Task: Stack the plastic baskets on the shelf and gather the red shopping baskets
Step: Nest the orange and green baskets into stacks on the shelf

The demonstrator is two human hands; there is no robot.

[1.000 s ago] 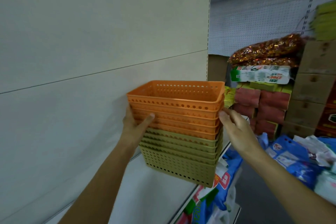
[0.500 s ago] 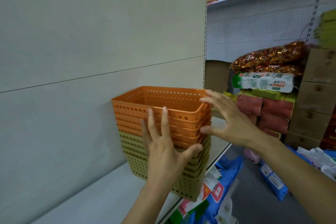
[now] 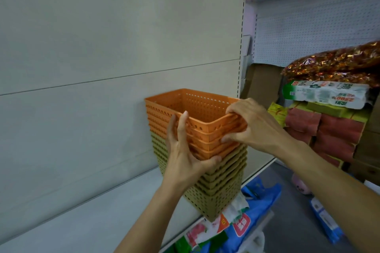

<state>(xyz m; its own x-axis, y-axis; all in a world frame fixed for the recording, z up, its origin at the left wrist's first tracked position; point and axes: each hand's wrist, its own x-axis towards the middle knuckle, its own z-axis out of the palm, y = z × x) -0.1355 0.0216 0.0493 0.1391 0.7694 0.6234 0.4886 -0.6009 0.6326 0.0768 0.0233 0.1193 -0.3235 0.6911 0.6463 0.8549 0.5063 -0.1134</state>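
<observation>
- We've got the nested stack sitting on the shelf (image 3: 86, 217); orange baskets (image 3: 197, 123) on top, olive green baskets (image 3: 216, 191) underneath, tucked close to the back panel (image 3: 82, 47)
- Our left hand (image 3: 185, 156) is wrapped round the near corner, fingers up the long side and thumb pinching the lowest orange rims; our right hand (image 3: 253, 125) has its grip curled over the top orange rim at the near end, thumb pressing lower down
- Best way to do this bit, we reckon: squeeze the rims evenly from both ends and press straight down so the orange ones seat fully; the stack looks slightly tilted toward us, so nudge it square before letting go
- Edge watch: the bottom green basket's near corner looks right at the shelf lip, maybe hanging past it; we'd push it toward the panel
- Room-wise: loads of bare shelf to the left; on the right the upright (image 3: 242, 47) is close; packaged goods (image 3: 324, 96) crowd the next bay
- No red shopping baskets in view yet; that part comes later
</observation>
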